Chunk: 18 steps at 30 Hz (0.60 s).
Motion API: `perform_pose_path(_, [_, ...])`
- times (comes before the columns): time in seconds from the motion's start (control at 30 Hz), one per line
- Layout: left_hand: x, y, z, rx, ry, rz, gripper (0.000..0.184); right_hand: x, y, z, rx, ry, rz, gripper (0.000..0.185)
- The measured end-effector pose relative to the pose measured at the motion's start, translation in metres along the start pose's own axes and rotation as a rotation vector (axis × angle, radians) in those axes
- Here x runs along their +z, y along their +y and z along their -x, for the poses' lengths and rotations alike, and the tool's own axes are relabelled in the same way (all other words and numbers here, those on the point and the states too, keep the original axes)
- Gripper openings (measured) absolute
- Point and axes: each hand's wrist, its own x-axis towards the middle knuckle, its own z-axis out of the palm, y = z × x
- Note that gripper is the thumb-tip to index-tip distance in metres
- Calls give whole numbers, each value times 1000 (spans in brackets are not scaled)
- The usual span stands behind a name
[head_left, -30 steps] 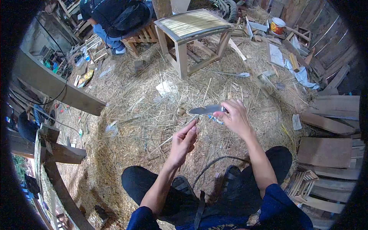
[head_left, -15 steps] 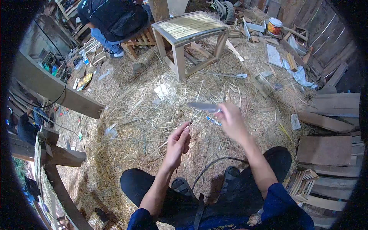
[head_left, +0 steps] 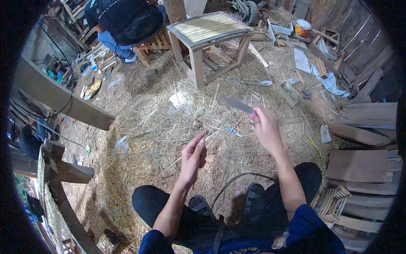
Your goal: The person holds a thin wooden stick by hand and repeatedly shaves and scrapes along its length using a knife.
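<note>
My left hand [head_left: 194, 157] pinches a thin strip [head_left: 208, 136], whose light tip sticks out past the fingers. To the right and a little higher, my right hand [head_left: 267, 130] is closed round the handle of a knife [head_left: 237, 104]. The knife's broad blade points up and to the left, apart from the strip. Both hands are above the straw-covered floor. The far end of the strip is hard to tell from the straw behind it.
A slatted wooden stool [head_left: 211, 28] stands ahead. Another person [head_left: 127, 21] sits at the upper left. Curved beams [head_left: 63, 97] rise at the left. Boards [head_left: 357, 166] lie at the right, with a paint bucket [head_left: 302, 28] farther back. A black cable [head_left: 230, 183] lies between my feet.
The knife has moved away from the strip, right and upward, and its blade now slants up to the left. My left hand has shifted slightly left and down, still pinching the strip.
</note>
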Motion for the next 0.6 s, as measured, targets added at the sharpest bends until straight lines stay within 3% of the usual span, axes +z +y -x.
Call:
perform_pose_path(0.07, [3,-2,0,1,20,42,40,9,-11,4,42,-102,-82,21])
perform_pose_path(0.17, [7,-2,-2,7,35,27,40,28,-22,12,-131,-3,-126,18])
perform_pose_path(0.2, [7,-1,-1,10,34,6,41,27,-33,14,-94,-144,-139,14])
perform_pose_path(0.3, [6,-3,-1,-10,25,-10,39,44,-44,26,-247,-168,-231,12])
perform_pose_path(0.6, [8,-15,0,-114,-21,54,41,46,-46,30,-362,-240,-239,21])
